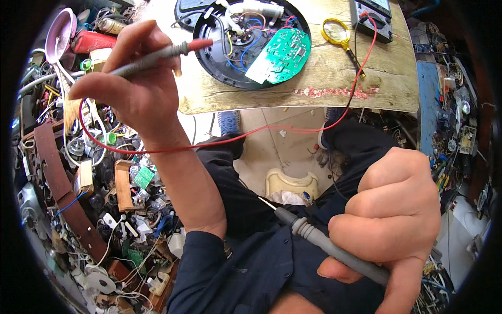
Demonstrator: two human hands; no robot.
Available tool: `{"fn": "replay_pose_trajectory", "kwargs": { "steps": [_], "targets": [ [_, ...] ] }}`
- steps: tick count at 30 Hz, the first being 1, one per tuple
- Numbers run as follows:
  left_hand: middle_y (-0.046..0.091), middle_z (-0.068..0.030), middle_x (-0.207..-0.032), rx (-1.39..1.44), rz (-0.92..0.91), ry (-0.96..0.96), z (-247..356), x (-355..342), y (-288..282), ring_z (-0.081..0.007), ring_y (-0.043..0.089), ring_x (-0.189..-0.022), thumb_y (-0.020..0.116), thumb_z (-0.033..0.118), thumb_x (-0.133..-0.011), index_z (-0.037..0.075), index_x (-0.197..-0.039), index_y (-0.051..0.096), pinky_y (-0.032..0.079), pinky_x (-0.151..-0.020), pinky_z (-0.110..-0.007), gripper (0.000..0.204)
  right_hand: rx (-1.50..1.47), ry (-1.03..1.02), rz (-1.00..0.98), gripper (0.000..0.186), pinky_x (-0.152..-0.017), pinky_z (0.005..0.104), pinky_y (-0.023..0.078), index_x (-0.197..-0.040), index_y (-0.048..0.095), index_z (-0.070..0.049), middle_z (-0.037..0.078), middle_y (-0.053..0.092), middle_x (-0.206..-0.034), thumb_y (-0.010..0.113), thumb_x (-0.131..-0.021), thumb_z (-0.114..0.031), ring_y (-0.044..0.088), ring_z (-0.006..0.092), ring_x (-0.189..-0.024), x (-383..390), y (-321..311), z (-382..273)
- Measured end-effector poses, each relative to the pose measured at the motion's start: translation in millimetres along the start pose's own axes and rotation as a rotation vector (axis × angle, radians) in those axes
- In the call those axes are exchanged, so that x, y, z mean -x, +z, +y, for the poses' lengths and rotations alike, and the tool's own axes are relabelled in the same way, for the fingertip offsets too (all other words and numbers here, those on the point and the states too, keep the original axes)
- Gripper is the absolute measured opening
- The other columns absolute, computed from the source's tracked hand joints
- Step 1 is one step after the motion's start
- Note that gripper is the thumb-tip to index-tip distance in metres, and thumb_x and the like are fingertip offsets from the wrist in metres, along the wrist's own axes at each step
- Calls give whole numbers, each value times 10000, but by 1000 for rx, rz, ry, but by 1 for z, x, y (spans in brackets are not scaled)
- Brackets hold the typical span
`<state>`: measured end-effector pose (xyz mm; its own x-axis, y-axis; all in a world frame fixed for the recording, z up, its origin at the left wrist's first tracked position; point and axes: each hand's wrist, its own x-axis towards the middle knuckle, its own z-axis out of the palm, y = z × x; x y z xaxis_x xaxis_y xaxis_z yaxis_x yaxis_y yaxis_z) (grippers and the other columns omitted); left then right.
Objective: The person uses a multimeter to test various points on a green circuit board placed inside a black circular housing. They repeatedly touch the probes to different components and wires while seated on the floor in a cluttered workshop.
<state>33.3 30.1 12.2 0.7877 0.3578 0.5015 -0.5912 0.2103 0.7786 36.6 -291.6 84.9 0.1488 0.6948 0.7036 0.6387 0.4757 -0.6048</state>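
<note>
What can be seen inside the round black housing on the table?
Inside the round black housing are a green circuit board, coloured wires and a white plastic part. The board covers whatever lies directly beneath it, so that cannot be seen.

Two test probes, both held up off the surface. Red-nosed probe (151, 60): grey barrel, ribbed collar, lying across my left hand (141, 94), nose to the right and slightly raised. Its red lead (235, 138) sweeps in a long slack loop to the right. Dark-nosed probe (334, 252): thicker-looking grey barrel under my right hand's (389, 209) curled fingers, slanting up-left, bare metal tip exposed. Probes well apart.
</note>
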Motion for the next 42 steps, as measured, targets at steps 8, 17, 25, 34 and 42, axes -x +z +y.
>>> {"fn": "replay_pose_trajectory", "kwargs": {
  "steps": [8,17,25,34,42],
  "targets": [
    [647,-107,-688,99,38,-33,-2,-4,-15,-163,554,-574,258,930,-811,-40,-1021,750,438,-566,-236,1108,-85,-17,32,382,-422,240,339,-1224,641,-343,40,682,-798,776,-895,-201,548,98,-486,0,4,13],
    [540,-50,-532,-232,303,-134,-7,-1,36,-123,509,-442,170,876,-902,-14,-826,725,402,-422,-211,1052,270,202,165,316,-469,290,412,-1084,665,-146,78,689,-798,790,-795,-111,610,180,-551,11,-19,42],
    [534,-41,-565,-616,311,-212,-14,8,48,-107,499,-473,280,830,-940,-10,-816,705,369,-434,-203,950,381,303,232,249,-565,344,542,-998,676,-11,115,698,-790,786,-779,-53,700,271,-640,35,-5,104],
    [617,-3,-566,-610,314,-276,-12,5,48,-45,542,-514,409,719,-997,19,-784,752,405,-491,-173,808,370,333,184,257,-548,335,532,-992,671,-21,93,695,-777,794,-766,-19,691,252,-617,40,0,114],
    [621,2,-571,-563,317,-292,-17,4,53,-29,523,-498,476,675,-1005,26,-781,759,380,-465,-167,742,443,294,147,306,-526,332,521,-994,671,-33,89,686,-759,804,-720,3,685,245,-600,40,0,121]
  ]
}}
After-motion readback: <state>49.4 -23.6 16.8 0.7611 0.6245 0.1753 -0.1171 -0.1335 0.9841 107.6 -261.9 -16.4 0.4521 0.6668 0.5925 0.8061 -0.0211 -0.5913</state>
